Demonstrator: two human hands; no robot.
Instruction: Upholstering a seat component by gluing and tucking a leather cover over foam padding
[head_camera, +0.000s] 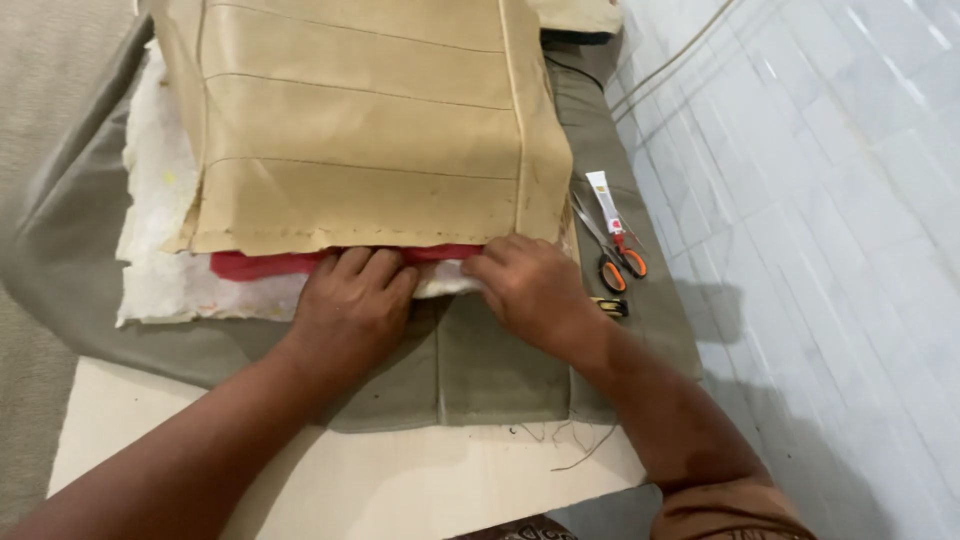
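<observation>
Pressing flat, fingers together, the left hand (350, 305) and right hand (530, 285) rest on the red fabric strip (265, 263) and white padding (165, 265) under the tan stitched leatherette panel (370, 130). Orange-handled scissors (612, 250) lie just right on the grey cloth (500, 370).

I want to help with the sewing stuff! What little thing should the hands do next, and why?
Probably slide both hands sideways along the edge, pressing it flat. The left hand and right hand press where the tan cover meets the red strip, and the red still shows to the left.
</observation>
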